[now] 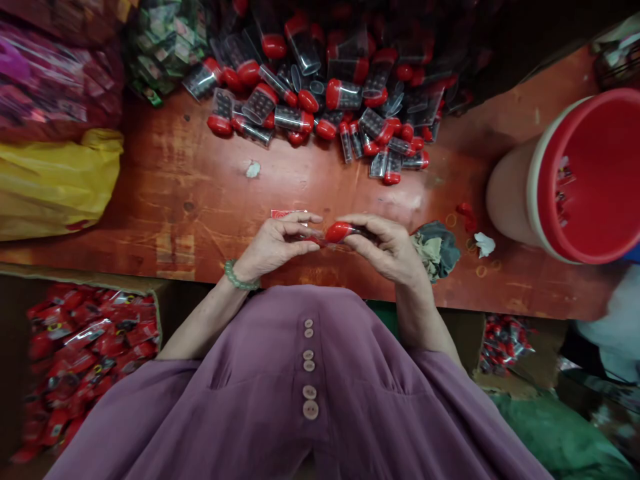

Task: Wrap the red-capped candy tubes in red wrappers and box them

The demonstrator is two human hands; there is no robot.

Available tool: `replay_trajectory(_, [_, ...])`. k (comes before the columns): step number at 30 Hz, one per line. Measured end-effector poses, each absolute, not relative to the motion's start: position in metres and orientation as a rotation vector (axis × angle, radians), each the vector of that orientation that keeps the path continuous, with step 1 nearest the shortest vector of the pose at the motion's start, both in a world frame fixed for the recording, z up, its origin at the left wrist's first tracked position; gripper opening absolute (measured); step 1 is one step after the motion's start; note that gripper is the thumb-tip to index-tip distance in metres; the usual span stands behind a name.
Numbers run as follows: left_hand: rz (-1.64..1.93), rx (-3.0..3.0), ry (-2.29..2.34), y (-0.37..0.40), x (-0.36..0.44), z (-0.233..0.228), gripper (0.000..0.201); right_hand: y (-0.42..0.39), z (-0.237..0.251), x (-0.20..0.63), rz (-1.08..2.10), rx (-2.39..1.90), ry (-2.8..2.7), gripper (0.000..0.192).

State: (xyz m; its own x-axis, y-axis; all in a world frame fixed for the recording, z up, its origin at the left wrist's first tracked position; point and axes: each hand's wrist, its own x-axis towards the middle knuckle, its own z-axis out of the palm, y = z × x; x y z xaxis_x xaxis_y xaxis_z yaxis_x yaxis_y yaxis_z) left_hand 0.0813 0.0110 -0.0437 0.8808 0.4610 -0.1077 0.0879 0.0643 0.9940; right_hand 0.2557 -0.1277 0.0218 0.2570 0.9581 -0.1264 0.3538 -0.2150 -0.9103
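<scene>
Far left, table edge: yellow plastic bag [55, 183], slumped on its side, with a pink-purple bagged bundle [50, 73] behind it. Stock kept off to the side, away from the hands.

Lower left, below the table: cardboard box [10, 280] filled with red sachets [85, 360], lying loose and unsorted; it sits low beside the person's left arm, within a drop's reach.

Upper left of centre: clear bag of green-printed packets [165, 40], at the back of the table.

Centre, near edge of the red wooden table [175, 200]: left hand [275, 245], fingers pinched together on the clear end of a small tube; a green bead bracelet [239, 279] on the wrist. A flat red packet [283, 215] lies just behind this hand. Right hand [387, 250], fingers closed on the same tube near its red cap [339, 231]. The item is thus held between both hands, raised just above the table before the person's purple buttoned garment [310, 387]; one hand steadies each end, judged suited to fitting or filling work.

Centre back: heap of clear tubes with red caps [325, 93], piled loosely straight ahead of the hands.

Right of the hands: crumpled grey-green cloth [436, 247], touching the right hand's edge; a white paper scrap [484, 244] near it.

Far right: red bucket [545, 193] with cream outer wall, tipped with its mouth towards the person; contents too few and small to tell.

Lower right, below the table: second lot of red sachets [505, 340].
</scene>
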Motion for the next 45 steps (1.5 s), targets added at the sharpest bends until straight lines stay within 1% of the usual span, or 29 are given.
replay_trajectory(7, [0.253,1.504,0.443,0.008,0.082,-0.047,0.016,-0.124,0.029,0.265,0.921,-1.777,-1.663,0.028])
replay_trajectory(14, [0.199,1.586,0.399,0.000,0.084,-0.058,0.015,-0.117,0.030,0.265,1.085,-1.873,-1.825,0.026])
replay_trajectory(19, [0.161,1.537,0.378,-0.001,0.085,-0.062,0.011,-0.109,0.025,0.268,1.197,-1.870,-1.844,0.023])
replay_trajectory(28, [0.035,1.350,0.375,0.003,0.088,-0.066,0.010,-0.106,0.019,0.279,1.359,-1.719,-1.717,0.023])
replay_trajectory(34, [-0.034,1.308,0.372,0.007,0.088,-0.067,0.009,-0.104,0.015,0.287,1.503,-1.600,-1.636,0.027])
replay_trajectory(40, [-0.066,1.276,0.363,0.010,0.087,-0.065,0.008,-0.102,0.013,0.287,1.522,-1.607,-1.575,0.027])
replay_trajectory(45, [-0.057,1.261,0.360,0.011,0.086,-0.065,0.010,-0.098,0.013,0.289,1.600,-1.605,-1.625,0.029])
